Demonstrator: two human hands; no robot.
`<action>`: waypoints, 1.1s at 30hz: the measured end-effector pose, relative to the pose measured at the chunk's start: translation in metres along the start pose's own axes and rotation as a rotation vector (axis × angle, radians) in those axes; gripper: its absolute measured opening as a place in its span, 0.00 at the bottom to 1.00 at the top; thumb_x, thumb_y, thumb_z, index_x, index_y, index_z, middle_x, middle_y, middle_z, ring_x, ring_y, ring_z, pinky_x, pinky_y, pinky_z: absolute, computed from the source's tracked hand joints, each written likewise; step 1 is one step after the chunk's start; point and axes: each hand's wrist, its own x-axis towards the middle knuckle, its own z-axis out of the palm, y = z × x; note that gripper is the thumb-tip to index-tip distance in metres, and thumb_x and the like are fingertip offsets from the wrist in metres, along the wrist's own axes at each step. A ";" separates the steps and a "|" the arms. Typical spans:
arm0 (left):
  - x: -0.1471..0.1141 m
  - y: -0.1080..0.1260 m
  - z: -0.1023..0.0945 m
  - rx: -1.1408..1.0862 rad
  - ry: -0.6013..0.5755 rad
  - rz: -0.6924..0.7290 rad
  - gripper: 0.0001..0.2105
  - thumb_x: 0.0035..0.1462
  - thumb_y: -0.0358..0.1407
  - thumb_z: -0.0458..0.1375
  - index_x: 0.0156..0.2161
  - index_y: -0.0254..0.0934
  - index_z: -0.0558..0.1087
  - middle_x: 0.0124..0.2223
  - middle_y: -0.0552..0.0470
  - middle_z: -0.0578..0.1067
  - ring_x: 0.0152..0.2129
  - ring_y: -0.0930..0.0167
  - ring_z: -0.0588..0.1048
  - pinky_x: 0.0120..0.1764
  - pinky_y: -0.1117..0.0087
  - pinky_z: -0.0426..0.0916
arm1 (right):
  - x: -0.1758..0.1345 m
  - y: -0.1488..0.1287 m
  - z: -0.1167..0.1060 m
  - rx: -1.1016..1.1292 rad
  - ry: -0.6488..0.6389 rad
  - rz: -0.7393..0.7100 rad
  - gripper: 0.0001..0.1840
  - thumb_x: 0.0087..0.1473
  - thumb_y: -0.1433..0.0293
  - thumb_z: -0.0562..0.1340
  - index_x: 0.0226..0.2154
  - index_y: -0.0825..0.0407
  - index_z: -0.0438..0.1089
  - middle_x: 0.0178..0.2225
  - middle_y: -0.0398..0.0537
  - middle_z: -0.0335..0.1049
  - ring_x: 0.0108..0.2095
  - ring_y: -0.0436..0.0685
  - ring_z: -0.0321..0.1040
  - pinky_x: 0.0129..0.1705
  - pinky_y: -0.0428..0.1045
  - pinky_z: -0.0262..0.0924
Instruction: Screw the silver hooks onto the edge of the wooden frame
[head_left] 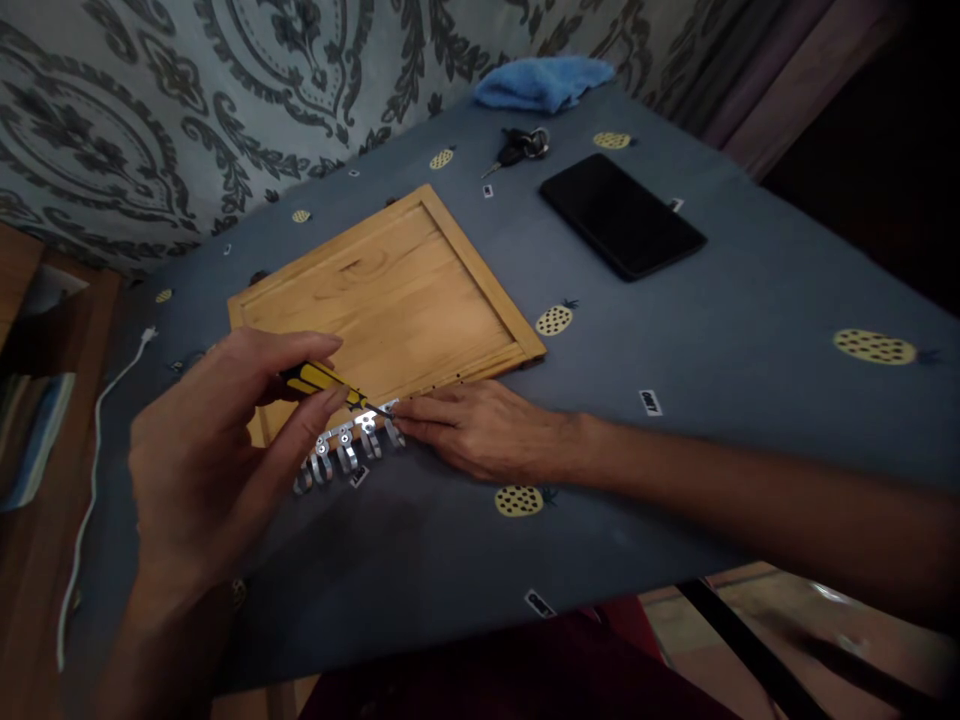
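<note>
A small yellow-and-black screwdriver (322,379) is pinched between the thumb and fingers of my left hand (217,450). Its shaft slants down to the right, and the tip is at the right end of a silver metal hook rail (345,438). This rail, with several curved hooks, lies along the near edge of a framed wooden panel (390,290). My right hand (487,430) has its fingers pressed together on the rail's right end, close to the tip. Whether a screw sits under the tip is hidden by the fingers.
Beyond the panel are keys (521,148), a black phone or tablet (622,215) and a blue cloth (544,82). A white cable (97,450) runs down the left side, beside a wooden shelf (45,560). Blue cloth with pineapple prints covers the table (735,400).
</note>
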 end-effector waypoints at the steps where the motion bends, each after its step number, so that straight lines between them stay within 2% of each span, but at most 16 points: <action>1: 0.000 0.000 0.000 0.001 0.005 -0.001 0.15 0.59 0.29 0.63 0.49 0.47 0.75 0.42 0.57 0.78 0.34 0.72 0.77 0.36 0.68 0.73 | 0.000 0.000 0.000 0.002 -0.002 0.001 0.17 0.67 0.75 0.51 0.52 0.62 0.71 0.52 0.56 0.75 0.45 0.59 0.74 0.42 0.55 0.72; 7: 0.002 0.001 -0.004 -0.035 -0.039 0.014 0.13 0.62 0.31 0.60 0.49 0.51 0.75 0.43 0.58 0.80 0.36 0.68 0.80 0.35 0.66 0.76 | 0.000 0.000 0.000 0.004 -0.015 0.005 0.17 0.67 0.75 0.51 0.52 0.61 0.71 0.53 0.56 0.75 0.45 0.58 0.74 0.43 0.55 0.72; 14: 0.003 -0.003 -0.008 -0.098 -0.122 0.013 0.15 0.62 0.31 0.59 0.52 0.51 0.74 0.48 0.59 0.79 0.43 0.68 0.79 0.40 0.68 0.75 | 0.000 0.001 0.001 -0.001 0.038 -0.019 0.17 0.67 0.76 0.52 0.51 0.63 0.71 0.50 0.56 0.76 0.44 0.59 0.75 0.41 0.54 0.72; 17: 0.004 -0.001 -0.003 -0.068 -0.089 0.003 0.13 0.63 0.35 0.60 0.52 0.50 0.75 0.46 0.57 0.78 0.37 0.69 0.79 0.37 0.67 0.74 | 0.000 0.001 0.002 -0.003 0.025 -0.014 0.17 0.67 0.75 0.52 0.52 0.63 0.70 0.51 0.56 0.76 0.44 0.59 0.75 0.42 0.55 0.72; 20: 0.004 0.003 0.002 -0.018 -0.012 0.014 0.11 0.61 0.36 0.62 0.49 0.50 0.77 0.40 0.56 0.75 0.29 0.72 0.76 0.32 0.68 0.73 | 0.000 0.000 0.002 -0.007 0.005 -0.002 0.17 0.68 0.75 0.51 0.52 0.61 0.71 0.51 0.56 0.75 0.44 0.58 0.74 0.43 0.56 0.72; 23: 0.002 0.004 0.005 -0.015 0.015 0.041 0.12 0.61 0.34 0.62 0.49 0.52 0.76 0.39 0.57 0.77 0.32 0.71 0.77 0.36 0.66 0.74 | 0.000 0.000 0.002 -0.011 -0.005 0.003 0.17 0.68 0.75 0.51 0.50 0.61 0.71 0.51 0.56 0.76 0.43 0.58 0.75 0.42 0.55 0.72; 27: -0.001 0.001 0.002 -0.043 -0.010 0.005 0.18 0.62 0.31 0.61 0.54 0.55 0.73 0.45 0.60 0.79 0.37 0.70 0.79 0.41 0.64 0.76 | 0.000 0.000 0.002 -0.009 -0.020 0.008 0.17 0.68 0.74 0.50 0.50 0.60 0.72 0.50 0.56 0.76 0.44 0.58 0.74 0.43 0.55 0.71; 30: -0.002 0.001 -0.002 -0.079 -0.034 -0.046 0.17 0.62 0.32 0.61 0.53 0.54 0.73 0.47 0.60 0.79 0.39 0.67 0.80 0.43 0.61 0.78 | 0.000 0.000 0.003 -0.012 -0.010 0.010 0.18 0.69 0.74 0.49 0.50 0.60 0.71 0.51 0.56 0.75 0.44 0.58 0.74 0.43 0.55 0.72; 33: -0.002 0.006 -0.004 -0.095 0.027 -0.101 0.14 0.62 0.33 0.61 0.51 0.51 0.74 0.46 0.59 0.79 0.42 0.66 0.80 0.44 0.60 0.79 | 0.000 0.000 0.003 -0.013 -0.004 0.013 0.18 0.68 0.75 0.50 0.51 0.60 0.71 0.51 0.56 0.76 0.43 0.58 0.74 0.42 0.55 0.72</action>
